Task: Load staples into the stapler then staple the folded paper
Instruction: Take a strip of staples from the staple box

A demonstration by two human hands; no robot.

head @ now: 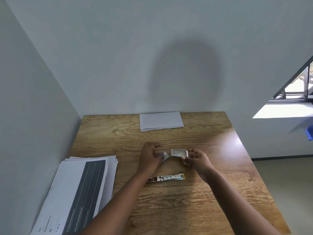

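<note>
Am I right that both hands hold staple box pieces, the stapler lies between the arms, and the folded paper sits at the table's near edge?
Not quite. The head view shows the folded paper at the table's far edge, by the wall. Left hand and right hand do hold box pieces, and the stapler lies between the arms.

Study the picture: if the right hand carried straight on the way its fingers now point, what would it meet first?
The right hand, holding the small staple box tray, points left toward the left hand. It would probably first meet the box sleeve which that hand pinches, though depth is hard to judge here.
</note>
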